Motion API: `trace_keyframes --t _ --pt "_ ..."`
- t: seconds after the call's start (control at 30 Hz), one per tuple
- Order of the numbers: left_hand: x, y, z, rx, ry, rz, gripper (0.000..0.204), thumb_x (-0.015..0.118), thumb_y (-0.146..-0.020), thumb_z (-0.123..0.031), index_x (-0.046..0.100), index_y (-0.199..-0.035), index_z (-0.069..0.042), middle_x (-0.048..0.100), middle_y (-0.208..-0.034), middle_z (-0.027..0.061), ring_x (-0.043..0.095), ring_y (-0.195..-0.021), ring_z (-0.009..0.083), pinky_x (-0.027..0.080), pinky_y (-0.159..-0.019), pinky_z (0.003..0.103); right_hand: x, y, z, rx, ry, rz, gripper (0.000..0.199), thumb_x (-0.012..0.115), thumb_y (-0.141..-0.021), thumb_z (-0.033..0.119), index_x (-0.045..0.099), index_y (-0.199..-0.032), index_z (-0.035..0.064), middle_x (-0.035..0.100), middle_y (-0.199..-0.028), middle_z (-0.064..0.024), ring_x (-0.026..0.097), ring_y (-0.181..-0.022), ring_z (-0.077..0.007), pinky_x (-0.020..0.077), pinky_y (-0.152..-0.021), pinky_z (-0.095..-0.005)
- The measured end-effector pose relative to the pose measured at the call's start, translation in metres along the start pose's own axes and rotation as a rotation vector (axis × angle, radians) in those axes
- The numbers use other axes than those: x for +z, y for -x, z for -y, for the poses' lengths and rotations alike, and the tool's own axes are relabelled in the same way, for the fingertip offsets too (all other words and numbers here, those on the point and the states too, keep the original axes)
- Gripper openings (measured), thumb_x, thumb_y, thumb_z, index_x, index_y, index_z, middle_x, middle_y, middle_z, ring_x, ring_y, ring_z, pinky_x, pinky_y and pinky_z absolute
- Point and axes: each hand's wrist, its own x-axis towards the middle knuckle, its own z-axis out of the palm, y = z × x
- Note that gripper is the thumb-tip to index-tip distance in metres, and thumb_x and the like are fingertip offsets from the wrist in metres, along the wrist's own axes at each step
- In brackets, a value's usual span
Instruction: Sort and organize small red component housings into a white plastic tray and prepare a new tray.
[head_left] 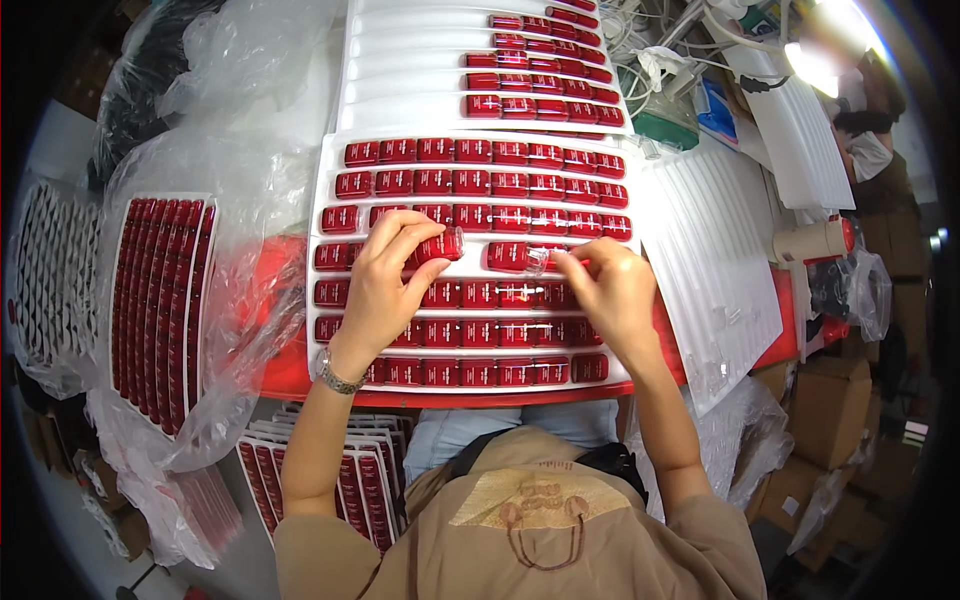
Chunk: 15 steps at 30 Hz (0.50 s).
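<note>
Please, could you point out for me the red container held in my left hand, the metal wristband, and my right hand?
Red container [438, 246]: head view, on its visible red side.
Metal wristband [340, 382]: head view, on its band.
Right hand [614, 290]: head view, on the back of the hand.

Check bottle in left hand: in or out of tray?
Out: the left hand holds the red bottle askew, overlapping the rows of the white tray, with bare groove beside it.

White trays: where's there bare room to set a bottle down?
The far tray lies bare at left, bordered by its red bottles on the right and the near tray toward you. That tray is crowded with bottles beneath the left hand and right hand.
</note>
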Motion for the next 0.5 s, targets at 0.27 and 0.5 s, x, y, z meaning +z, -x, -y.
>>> trace_keyframes --t 0.27,0.5 --pt "-0.016 -0.005 0.005 0.081 -0.233 0.123 0.026 0.071 -0.072 -0.005 0.061 -0.095 0.001 0.056 -0.094 0.0092 0.056 -0.088 0.0253 0.047 -0.077 0.035 0.030 -0.020 0.016 -0.238 -0.002 0.231 0.010 0.065 -0.080 0.011 0.068 -0.077 0.0022 0.064 -0.067 -0.0098 0.062 -0.059 -0.0231 0.0472 -0.056 -0.0327" --pt "-0.002 -0.020 -0.006 0.140 -0.367 0.272 0.027 0.071 -0.070 -0.004 0.060 -0.094 0.002 0.056 -0.093 0.0106 0.055 -0.087 0.0270 0.046 -0.076 0.036 -0.058 -0.030 -0.077 0.399 -1.469 -0.140 0.018 0.054 -0.093 0.019 0.058 -0.088 0.0019 0.042 -0.058 0.0067 0.032 -0.050 -0.0019 0.0257 -0.046 -0.0213"
